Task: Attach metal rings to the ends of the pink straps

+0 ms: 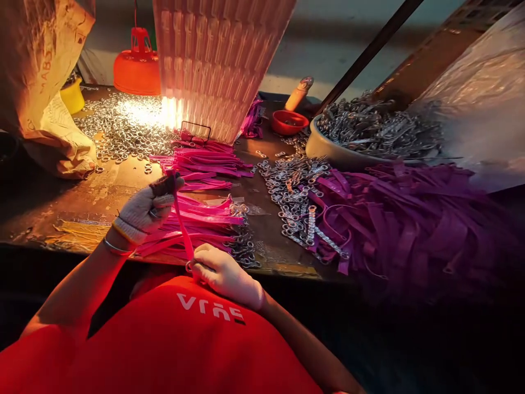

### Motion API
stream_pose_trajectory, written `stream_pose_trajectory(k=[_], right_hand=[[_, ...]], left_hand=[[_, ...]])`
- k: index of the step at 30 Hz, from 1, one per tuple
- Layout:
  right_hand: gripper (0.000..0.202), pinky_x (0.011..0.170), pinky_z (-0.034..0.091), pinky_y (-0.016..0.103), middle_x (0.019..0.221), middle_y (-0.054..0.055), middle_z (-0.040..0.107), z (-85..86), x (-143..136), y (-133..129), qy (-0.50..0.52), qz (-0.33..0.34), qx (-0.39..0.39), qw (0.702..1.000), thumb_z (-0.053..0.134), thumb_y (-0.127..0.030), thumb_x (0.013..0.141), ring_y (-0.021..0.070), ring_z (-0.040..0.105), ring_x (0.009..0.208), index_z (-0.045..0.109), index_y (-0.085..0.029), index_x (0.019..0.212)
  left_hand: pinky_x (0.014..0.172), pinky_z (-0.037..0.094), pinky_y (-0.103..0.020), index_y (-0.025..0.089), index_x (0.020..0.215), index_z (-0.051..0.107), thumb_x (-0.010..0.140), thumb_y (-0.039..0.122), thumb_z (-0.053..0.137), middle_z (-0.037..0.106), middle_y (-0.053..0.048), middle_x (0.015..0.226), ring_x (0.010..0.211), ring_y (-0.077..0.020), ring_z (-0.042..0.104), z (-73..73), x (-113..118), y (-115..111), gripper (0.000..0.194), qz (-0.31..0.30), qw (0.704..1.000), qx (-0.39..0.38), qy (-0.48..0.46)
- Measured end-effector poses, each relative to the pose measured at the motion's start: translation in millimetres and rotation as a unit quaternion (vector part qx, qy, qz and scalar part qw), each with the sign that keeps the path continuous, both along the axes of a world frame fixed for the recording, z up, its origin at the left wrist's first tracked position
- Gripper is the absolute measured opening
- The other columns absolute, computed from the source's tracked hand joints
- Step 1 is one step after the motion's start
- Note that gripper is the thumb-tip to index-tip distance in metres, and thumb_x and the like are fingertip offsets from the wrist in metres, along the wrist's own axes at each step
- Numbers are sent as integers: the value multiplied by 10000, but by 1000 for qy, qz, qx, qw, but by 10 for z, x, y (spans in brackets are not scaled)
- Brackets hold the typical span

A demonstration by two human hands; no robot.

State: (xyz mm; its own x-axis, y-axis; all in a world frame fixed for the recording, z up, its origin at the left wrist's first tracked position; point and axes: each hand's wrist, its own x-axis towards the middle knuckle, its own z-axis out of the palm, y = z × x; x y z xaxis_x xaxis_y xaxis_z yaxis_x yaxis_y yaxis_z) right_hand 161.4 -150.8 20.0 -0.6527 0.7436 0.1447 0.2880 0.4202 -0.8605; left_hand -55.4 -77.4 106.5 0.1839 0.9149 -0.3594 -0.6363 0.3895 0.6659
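A pink strap (pixel 183 223) stretches between my two gloved hands. My left hand (pixel 143 210), in a white knit glove with dark finger covering, is closed on its upper end. Down near the table's front edge, my right hand (pixel 225 276) pinches the lower end, where a small metal ring (pixel 189 266) shows beside the fingertips. Behind the held strap lies a pile of pink straps (pixel 205 210), with metal clasps (pixel 245 246) at their right ends. Another row of pink straps (pixel 209 164) lies farther back.
Metal links (pixel 123 128) are heaped under a red lamp (pixel 137 71), beside a ribbed clear panel (pixel 217 65) and a paper sack (pixel 53 98). On the right are a tub (pixel 332 145) of metal clasps, a red bowl (pixel 287 121) and a large purple strap heap (pixel 402 219).
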Motion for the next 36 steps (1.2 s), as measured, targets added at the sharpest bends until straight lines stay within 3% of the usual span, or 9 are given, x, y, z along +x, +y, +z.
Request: stream_pose_trajectory(k=[4, 8, 12, 17, 23, 26, 28, 32, 36], right_hand=[[149, 886, 520, 287, 1024, 45, 731, 265, -43, 130, 47, -57, 68, 995, 583, -259, 989, 169, 672, 959, 719, -229, 1044], [224, 898, 511, 304, 1084, 72, 758, 458, -40, 361, 25, -182, 177, 967, 551, -241, 998, 201, 697, 978, 701, -209, 1160], [280, 836, 471, 305, 1107, 121, 738, 509, -103, 499, -129, -193, 216, 948, 490, -206, 1010, 227, 683, 969, 676, -165, 1216], [288, 669, 354, 317, 900, 118, 724, 509, -83, 528, -291, -198, 252, 901, 440, -247, 1022, 226, 631, 775, 688, -150, 1131], [334, 587, 223, 352, 769, 104, 687, 312, 62, 614, -348, -192, 327, 858, 381, -195, 1022, 200, 562, 631, 693, -127, 1120], [352, 610, 279, 347, 808, 114, 713, 225, 85, 662, -351, -209, 303, 861, 369, -189, 1023, 222, 613, 684, 692, -121, 1145], [340, 653, 339, 337, 879, 125, 737, 240, 99, 680, -342, -217, 265, 875, 382, -213, 1032, 236, 656, 763, 683, -123, 1163], [373, 724, 419, 301, 1056, 124, 765, 447, 142, 706, -340, -176, 162, 910, 508, -319, 1020, 241, 705, 910, 579, -144, 1341], [478, 673, 424, 296, 992, 106, 777, 631, 126, 746, -397, -137, 98, 902, 577, -429, 980, 270, 727, 906, 541, -156, 1371]], left_hand=[[316, 187, -147, 116, 845, 664, 957, 185, 594, 536, 28, 547, 332, -25, 305, 20, 101, -237, 149, -20, 987, 85, 133], [328, 206, -163, 145, 799, 628, 881, 414, 728, 462, 59, 517, 363, -35, 301, -158, 196, -346, 298, -70, 968, 126, 205], [349, 199, -180, 165, 701, 555, 899, 517, 670, 402, 60, 490, 379, -47, 290, -289, 251, -313, 420, -122, 951, 129, 255], [392, 220, -208, 183, 685, 516, 919, 499, 635, 410, 55, 500, 400, -63, 307, -253, 313, -171, 412, -176, 917, 151, 324], [556, 327, -212, 158, 691, 643, 907, 286, 629, 610, -8, 643, 613, -117, 481, -269, 360, 116, 251, -233, 744, 332, 531], [597, 358, -229, 161, 756, 694, 872, 175, 599, 683, -24, 716, 638, -137, 535, -363, 378, 218, 150, -294, 701, 354, 545], [596, 363, -231, 162, 763, 699, 852, 157, 600, 686, -25, 710, 626, -138, 536, -420, 379, 242, 133, -313, 706, 345, 534], [545, 344, -220, 163, 745, 683, 909, 300, 606, 605, -6, 615, 580, -125, 478, -469, 368, 195, 228, -256, 783, 275, 495], [532, 337, -214, 161, 784, 710, 901, 311, 633, 587, 4, 598, 570, -120, 460, -475, 379, 100, 205, -220, 813, 244, 481]])
